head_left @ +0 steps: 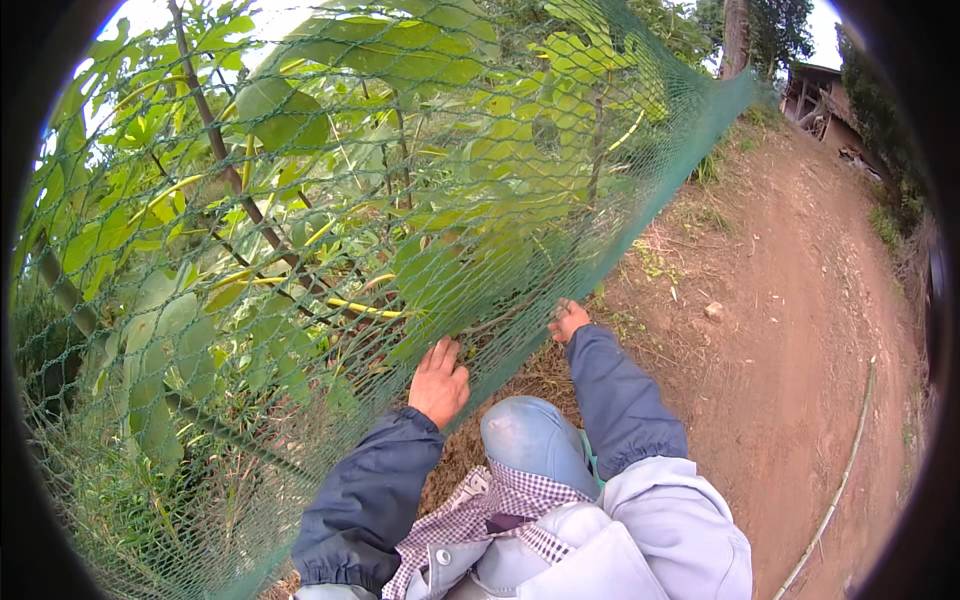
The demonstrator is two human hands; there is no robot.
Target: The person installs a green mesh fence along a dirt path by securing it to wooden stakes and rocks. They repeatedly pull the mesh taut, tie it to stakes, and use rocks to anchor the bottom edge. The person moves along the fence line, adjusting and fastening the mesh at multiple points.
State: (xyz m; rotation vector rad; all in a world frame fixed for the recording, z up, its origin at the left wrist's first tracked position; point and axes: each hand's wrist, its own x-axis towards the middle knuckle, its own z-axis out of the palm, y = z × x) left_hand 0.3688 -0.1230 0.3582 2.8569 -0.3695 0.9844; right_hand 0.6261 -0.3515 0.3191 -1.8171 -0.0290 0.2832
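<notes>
A green mesh net [690, 140] stretches from the lower left to the upper right in front of leafy plants. My left hand [438, 387] lies against the net's lower part, back of the hand toward me and fingers stretched out, with their tips partly among the mesh. To its right, my right hand [568, 321] has its fingers closed on the net's bunched edge. Behind the mesh, close to my left hand, hang broad green leaves [440, 275] and a brown branch [235, 175]. My bent knee [535, 445] in blue trousers is between my forearms.
A reddish dirt path [790, 270] climbs on the right toward a shed [825, 105] at the top. A long thin pole [838, 490] lies on the path, and a pale stone [714, 311] sits near its left side. A tree trunk [735, 40] rises behind the net's far end.
</notes>
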